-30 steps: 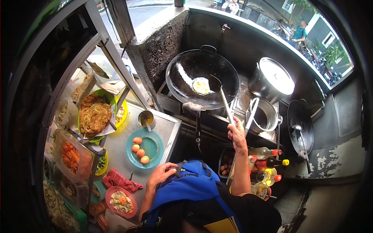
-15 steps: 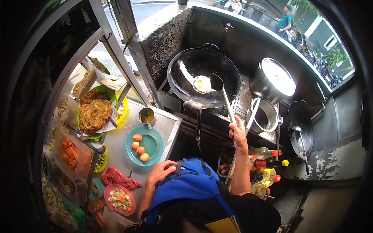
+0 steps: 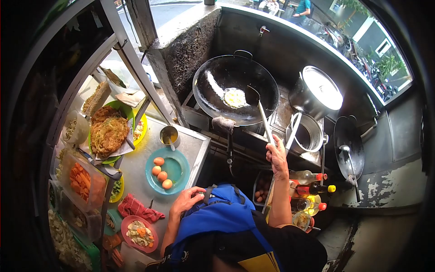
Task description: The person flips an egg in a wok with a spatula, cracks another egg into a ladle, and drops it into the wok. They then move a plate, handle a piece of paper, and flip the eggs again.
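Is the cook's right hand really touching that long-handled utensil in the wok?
Touching. The head view shows it: the right hand has its fingers closed around the lower end of the utensil, with no gap between.

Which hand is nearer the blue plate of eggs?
Left. The left hand is close to the near edge of the blue plate; the right hand is farther off, to its right, gripping a utensil.

Ladle handle [image 3: 264, 120] partly hidden by right hand [image 3: 277, 157], bystander [image 3: 302, 8] cropped
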The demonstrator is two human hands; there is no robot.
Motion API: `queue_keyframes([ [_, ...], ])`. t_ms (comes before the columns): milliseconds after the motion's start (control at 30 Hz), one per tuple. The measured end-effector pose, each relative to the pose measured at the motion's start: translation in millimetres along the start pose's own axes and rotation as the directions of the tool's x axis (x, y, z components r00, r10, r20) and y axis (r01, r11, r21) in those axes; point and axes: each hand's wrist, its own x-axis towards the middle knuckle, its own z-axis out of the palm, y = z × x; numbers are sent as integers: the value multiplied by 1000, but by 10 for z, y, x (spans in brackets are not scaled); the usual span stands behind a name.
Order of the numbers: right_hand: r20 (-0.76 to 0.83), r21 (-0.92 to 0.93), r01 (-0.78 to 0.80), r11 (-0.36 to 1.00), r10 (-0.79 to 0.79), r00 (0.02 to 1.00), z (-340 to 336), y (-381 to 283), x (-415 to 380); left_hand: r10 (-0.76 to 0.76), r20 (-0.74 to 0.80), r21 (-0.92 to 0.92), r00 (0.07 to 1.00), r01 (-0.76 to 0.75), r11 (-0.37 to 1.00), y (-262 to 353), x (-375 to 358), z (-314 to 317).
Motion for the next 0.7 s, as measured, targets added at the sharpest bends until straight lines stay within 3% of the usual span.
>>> queue_keyframes([
  [133, 9, -18, 4, 1000, -4, 1000, -30, 37, 12, 48, -19, 86, 999, -46, 995, 69, -13, 0],
  [500, -3, -10, -21, 1000, 21, 1000, -55, 53, -10, -9, 13, -13, 1000, 9, 1000, -6, 1, 0],
  [633, -6, 48, 12, 999, -12, 1000, -45, -50, -95, 6, 11, 12, 1000, -6, 1000, -19, 8, 11],
  [700, -3, 197, 13, 980, -12, 1000, -65, -134, -179, 2, 20, 21, 1000, -2, 1000, -53, 15, 7],
])
